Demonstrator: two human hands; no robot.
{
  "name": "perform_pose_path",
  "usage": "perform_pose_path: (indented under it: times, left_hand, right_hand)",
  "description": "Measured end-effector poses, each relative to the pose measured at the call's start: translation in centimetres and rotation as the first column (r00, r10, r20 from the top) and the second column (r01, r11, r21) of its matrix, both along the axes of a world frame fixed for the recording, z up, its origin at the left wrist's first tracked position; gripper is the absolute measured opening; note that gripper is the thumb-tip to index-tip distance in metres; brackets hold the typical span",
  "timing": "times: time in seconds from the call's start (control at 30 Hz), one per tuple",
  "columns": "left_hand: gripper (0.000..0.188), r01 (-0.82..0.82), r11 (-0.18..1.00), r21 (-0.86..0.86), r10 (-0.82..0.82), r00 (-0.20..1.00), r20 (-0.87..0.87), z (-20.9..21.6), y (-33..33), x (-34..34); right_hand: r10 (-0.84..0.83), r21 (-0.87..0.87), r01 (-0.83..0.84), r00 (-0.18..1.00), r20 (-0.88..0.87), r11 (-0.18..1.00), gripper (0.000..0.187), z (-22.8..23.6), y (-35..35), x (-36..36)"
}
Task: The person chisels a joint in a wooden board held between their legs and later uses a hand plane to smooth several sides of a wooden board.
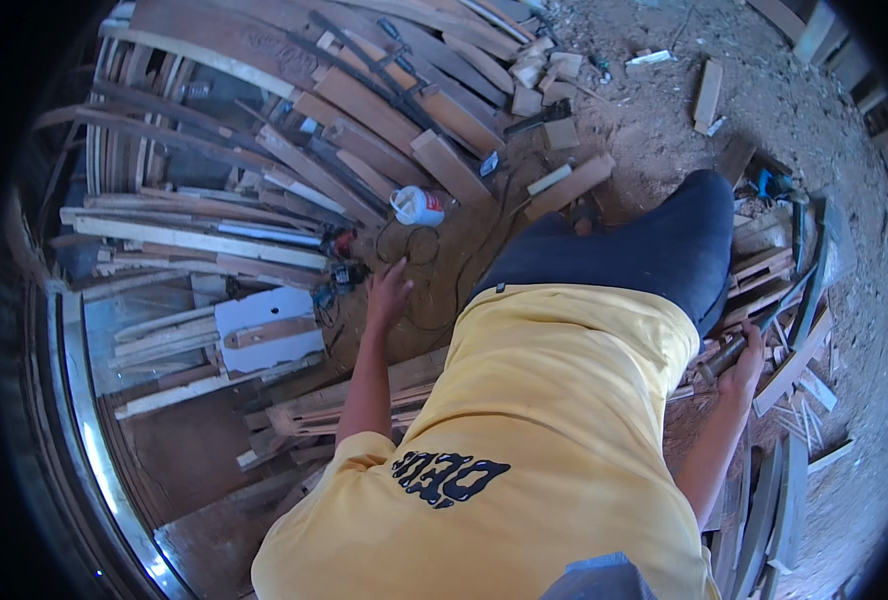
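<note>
My left hand reaches out on the left with its fingers stretched and apart, holding nothing. Beside it lie a dark power tool and a red-and-black power tool, at the ends of the stacked boards. A loop of thin cord rests on the ground just beyond the fingertips. Low at my right side, my right hand is closed around a chisel-like tool with a thick, round brown handle. A long dark blade seems to run from it toward the upper right, partly lost among the wood scraps.
Stacked boards fill the left and far left. A white bucket stands ahead of my left hand. A white panel lies near the boards. Wood offcuts are heaped by my right leg, with a blue tool beyond.
</note>
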State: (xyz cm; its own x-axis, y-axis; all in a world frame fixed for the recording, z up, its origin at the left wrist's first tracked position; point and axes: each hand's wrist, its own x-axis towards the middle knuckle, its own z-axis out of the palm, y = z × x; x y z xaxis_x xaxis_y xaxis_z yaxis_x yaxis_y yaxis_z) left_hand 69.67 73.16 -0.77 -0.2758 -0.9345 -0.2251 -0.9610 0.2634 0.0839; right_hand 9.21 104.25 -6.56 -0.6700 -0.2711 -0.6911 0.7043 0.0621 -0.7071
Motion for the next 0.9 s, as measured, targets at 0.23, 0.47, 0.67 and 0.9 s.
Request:
perform_pose_path:
  times: [0.23, 0.47, 0.67, 0.9]
  left_hand:
    - [0.058, -0.114, 0.975, 0.19, 0.101, 0.992, 0.076, -7.0, 7.6, 3.0]
    - [0.053, 0.148, 0.968, 0.203, -0.13, 0.986, -0.103, -6.3, -1.4, -7.1]
    - [0.046, 0.374, 0.924, 0.081, -0.329, 0.886, -0.328, -3.1, -8.8, -20.2]
    - [0.033, 0.655, 0.732, -0.188, -0.642, 0.57, -0.513, 2.2, -6.9, -39.3]
  right_hand:
    - [0.006, 0.03, -0.009, 0.996, 0.087, 1.0, 0.025, -0.5, 1.6, -1.4]
    - [-0.015, 0.138, 0.02, 0.999, -0.035, 0.99, 0.033, 3.6, 1.3, 1.6]
    - [0.199, 0.307, -0.095, 0.922, -0.332, 0.947, 0.049, 7.2, 5.7, 4.5]
    - [0.121, -0.087, -0.142, 0.968, -0.219, 0.986, 0.052, 15.9, 4.1, 3.5]
